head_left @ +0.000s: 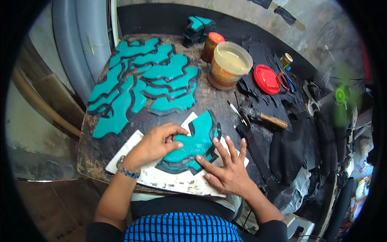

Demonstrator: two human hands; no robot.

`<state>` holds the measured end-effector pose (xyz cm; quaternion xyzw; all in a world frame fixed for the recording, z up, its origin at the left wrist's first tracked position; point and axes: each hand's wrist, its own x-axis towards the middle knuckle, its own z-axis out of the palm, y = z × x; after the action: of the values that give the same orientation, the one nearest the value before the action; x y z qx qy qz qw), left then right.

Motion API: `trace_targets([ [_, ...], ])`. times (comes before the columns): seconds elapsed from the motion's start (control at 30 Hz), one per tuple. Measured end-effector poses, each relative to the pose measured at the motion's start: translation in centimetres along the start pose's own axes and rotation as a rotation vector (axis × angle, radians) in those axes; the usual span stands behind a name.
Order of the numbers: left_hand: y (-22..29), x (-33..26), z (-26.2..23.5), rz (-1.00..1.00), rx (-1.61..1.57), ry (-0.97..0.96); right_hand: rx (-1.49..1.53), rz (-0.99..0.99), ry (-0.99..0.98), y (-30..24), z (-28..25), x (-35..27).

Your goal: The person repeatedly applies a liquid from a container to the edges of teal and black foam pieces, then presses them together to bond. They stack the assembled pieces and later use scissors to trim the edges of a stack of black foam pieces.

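far beyond my left hand (155,143), out toward the left back of the tabletop (90,149), a spread of teal cut pieces (149,78) with dark borders lies fanned out, well apart from where i am working. my left hand itself is curled, fingers bent down and pinching the upper left edge of the teal piece (192,143) that sits on its black backing (177,166); thumb and fingertips are closed narrow on that edge, the wrist carrying a beaded band. the piece lies between my two hands, on a white board (169,181) smeared with old marks.

to do this well, i judge the left fingers should press and run along the edge while the other hand keeps the stack from sliding, so the teal layer seats evenly inside the black margin with no lifted lip.

my right hand (225,167) lies flat and spread wide, fingertips on the lower right of the piece, holding nothing, only pinning it down. keeping that palm low and steady looks like the safe way.

past my right hand, further back, stand a tub of pale glue (229,64) and a red lid (266,78); nearer, a wooden-handled brush (264,117) rests on black offcuts (290,149). i would keep my sleeve clear of the brush's wet end.
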<state>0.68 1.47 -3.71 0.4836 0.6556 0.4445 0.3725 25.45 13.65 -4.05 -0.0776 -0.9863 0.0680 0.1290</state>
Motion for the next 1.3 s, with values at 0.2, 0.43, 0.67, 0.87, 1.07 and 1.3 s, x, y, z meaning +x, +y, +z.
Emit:
trace_targets([
  [0.2, 0.7, -0.5, 0.2, 0.013, 0.004, 0.017, 0.45, 0.007, 0.002, 1.6, -0.5, 0.1],
  [0.43, 1.1, 0.5, -2.6, 0.028, -0.179, 0.108, 0.684, 0.061, 0.157, 2.3, 0.2, -0.9],
  [0.67, 2.7, 6.8, -14.4, 0.223, -0.221, 0.438, 0.718, 0.061, 0.199, 2.2, 0.3, -0.9],
  [0.87, 1.4, 15.0, -24.8, 0.102, 0.17, 0.609, 0.701, 0.066, 0.19, 2.3, 0.3, -0.9],
  [1.07, -5.7, 20.4, -30.5, 0.067, 0.471, 0.643, 0.75, 0.083, 0.197, 1.9, 0.1, -0.6],
  [1.3, -4.7, 19.8, -21.5, 0.221, 0.736, 0.545, 0.146, 0.204, 0.433, 10.4, -5.9, 7.7],
])
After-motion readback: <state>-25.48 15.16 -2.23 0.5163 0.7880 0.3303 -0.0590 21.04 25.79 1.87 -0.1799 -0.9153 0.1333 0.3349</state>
